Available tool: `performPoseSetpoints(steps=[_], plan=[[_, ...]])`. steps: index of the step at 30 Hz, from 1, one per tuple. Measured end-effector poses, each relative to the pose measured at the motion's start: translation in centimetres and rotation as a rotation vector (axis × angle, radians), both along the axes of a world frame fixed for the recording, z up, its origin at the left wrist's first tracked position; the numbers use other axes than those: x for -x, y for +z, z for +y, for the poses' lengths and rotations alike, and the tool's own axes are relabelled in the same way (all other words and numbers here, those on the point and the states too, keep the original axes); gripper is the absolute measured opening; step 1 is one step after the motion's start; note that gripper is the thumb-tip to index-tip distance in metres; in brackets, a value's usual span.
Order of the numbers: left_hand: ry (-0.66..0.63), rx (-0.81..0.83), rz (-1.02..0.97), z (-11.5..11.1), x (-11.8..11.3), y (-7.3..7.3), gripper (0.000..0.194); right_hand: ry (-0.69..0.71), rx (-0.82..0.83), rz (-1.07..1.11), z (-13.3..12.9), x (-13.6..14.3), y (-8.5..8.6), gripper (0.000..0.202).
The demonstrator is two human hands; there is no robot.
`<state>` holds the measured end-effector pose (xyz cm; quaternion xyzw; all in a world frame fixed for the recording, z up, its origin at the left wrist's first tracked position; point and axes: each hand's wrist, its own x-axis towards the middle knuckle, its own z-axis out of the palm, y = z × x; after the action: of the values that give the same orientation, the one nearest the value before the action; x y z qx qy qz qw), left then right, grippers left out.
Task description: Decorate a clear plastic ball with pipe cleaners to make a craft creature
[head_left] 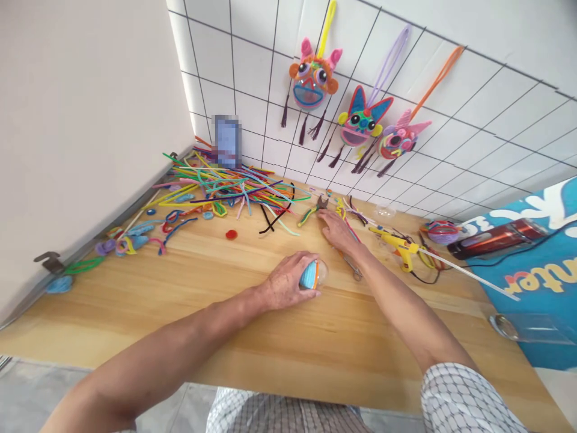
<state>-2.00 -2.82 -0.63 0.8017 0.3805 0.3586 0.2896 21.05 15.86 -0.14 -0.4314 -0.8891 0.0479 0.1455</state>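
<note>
Ball sat in the curled left hand over the surface | blue covering and orange band were on, the clear end bare; it seemed less finished than the hanging faces | right hand lay by green-handled pliers, its grip unclear to me

Wood, fuzz, plastic, metal
Smooth wooden table; fuzzy pipe cleaners; clear, glossy plastic on the ball; shiny metallic flask.
</note>
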Motion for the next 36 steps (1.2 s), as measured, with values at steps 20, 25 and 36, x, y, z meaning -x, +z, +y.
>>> performPoseSetpoints(steps=[20, 25, 36], plan=[[-0.015, 0.04, -0.003, 0.0, 0.1, 0.5, 0.091, -0.071, -0.063, 0.12, 1.0, 0.5, -2.3, 0.063], [-0.016, 0.039, 0.012, 0.0, 0.1, 0.7, 0.09, -0.069, -0.08, 0.091, 1.2, 1.0, -1.6, 0.059], [-0.022, 0.05, -0.025, 0.1, 0.1, 0.4, 0.088, -0.081, -0.086, 0.121, 0.2, 1.3, -1.2, 0.061]])
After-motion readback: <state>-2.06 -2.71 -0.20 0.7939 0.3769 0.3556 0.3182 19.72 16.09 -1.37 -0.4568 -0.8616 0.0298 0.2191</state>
